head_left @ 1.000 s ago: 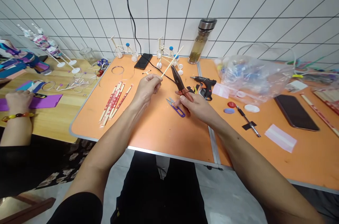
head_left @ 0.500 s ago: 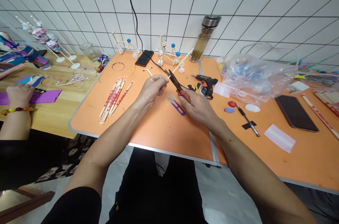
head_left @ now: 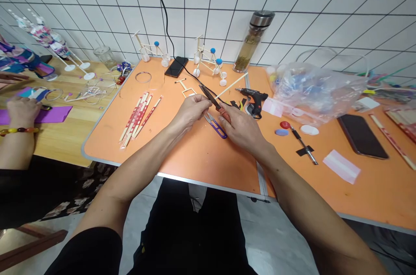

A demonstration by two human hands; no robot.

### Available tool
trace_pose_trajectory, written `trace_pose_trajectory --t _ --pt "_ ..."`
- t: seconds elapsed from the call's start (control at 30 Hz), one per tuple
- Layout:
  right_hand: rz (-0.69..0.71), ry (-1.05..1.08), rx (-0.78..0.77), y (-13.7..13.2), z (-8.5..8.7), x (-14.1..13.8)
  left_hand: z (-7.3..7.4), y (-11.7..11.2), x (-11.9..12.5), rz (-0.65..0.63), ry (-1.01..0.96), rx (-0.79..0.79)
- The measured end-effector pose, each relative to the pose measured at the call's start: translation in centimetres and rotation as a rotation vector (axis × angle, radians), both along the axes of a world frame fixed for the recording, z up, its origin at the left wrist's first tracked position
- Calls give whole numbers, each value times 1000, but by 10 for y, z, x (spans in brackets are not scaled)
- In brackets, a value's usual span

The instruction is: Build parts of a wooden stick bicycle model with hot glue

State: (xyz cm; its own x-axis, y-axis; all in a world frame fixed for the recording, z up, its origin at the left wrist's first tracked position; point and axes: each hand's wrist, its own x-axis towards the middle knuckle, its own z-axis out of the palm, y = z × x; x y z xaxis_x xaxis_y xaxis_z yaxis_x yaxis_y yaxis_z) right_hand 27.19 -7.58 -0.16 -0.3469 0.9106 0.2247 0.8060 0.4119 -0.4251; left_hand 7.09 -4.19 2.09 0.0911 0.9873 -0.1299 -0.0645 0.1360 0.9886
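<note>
The orange table [head_left: 201,162] bears wrapped sticks [head_left: 138,118], a glue gun [head_left: 256,98], a bag [head_left: 316,93], contents unclear.

The glue gun [head_left: 256,100] is matt black plastic. To its left, the stick [head_left: 232,85] is pale bare wood, and the pliers [head_left: 211,96] pair dark metal with reddish grips that look like plastic or rubber. Further left of the gun, the wrapped sticks [head_left: 135,119] are pale wood under clear, shiny film. Behind the gun, the bottle [head_left: 248,47] is see-through and glossy, its cap [head_left: 261,19] polished metal. Right of the gun, the bag [head_left: 316,93] is thin, crinkled plastic, and the phone [head_left: 362,136] has a glossy dark face. Around the gun spreads the smooth orange tabletop [head_left: 208,164], edged in silvery metal.
</note>
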Motion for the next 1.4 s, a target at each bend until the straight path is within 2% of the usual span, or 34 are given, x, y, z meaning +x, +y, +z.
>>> trace_pose_trajectory --t 0.7,0.87,1.07,1.2,1.4 --pt "-11 -84 -34 -1 2 2 -15 6 -2 -69 -28 -68" --pt "-33 -100 -56 -3 6 3 -15 5 -1 -82 -44 -92" --pt "-44 -168 2 -6 11 3 -13 1 1 -133 -83 -90" --pt "-85 -118 -69 -8 11 6 -14 -1 3 -153 -82 -96" --pt "-54 -28 -208 -12 12 13 -11 -8 10 -170 -142 -158"
